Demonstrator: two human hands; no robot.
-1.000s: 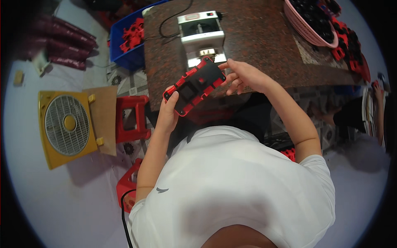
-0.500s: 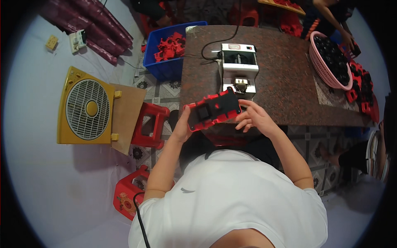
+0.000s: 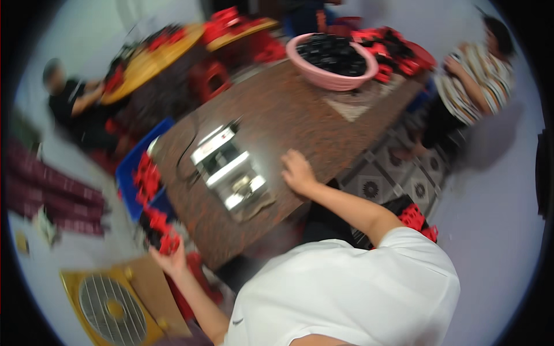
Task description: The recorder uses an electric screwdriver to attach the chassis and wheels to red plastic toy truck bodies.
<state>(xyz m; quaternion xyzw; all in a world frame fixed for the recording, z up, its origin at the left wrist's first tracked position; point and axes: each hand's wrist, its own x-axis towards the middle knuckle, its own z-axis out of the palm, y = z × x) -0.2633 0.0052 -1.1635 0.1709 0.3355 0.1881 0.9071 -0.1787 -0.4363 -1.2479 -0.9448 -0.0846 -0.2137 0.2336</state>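
Observation:
My left hand [image 3: 172, 260] is out over the table's left side, gripping a red and black plastic part [image 3: 164, 236] by its near end. The part is blurred and tilts toward the blue bin [image 3: 130, 183], where more red pieces [image 3: 148, 177] lie. My right hand [image 3: 298, 172] is at the tabletop [image 3: 271, 124] with nothing in it, fingers outstretched. Left of this hand stands a small white and silver machine [image 3: 231, 173] with a dark opening and a metal fitting at its near end.
At the table's far end stand a pink basket [image 3: 340, 82] of black pieces and a heap of red and black parts [image 3: 398, 49]. A seated person [image 3: 476, 78] is at right, another [image 3: 75, 104] at the far-left yellow table [image 3: 158, 57]. A yellow fan [image 3: 112, 305] stands lower left.
The view has swung to the right. My left hand has carried the red and black part away to the left, toward the blue bin. My right hand has moved away from the part to the tabletop.

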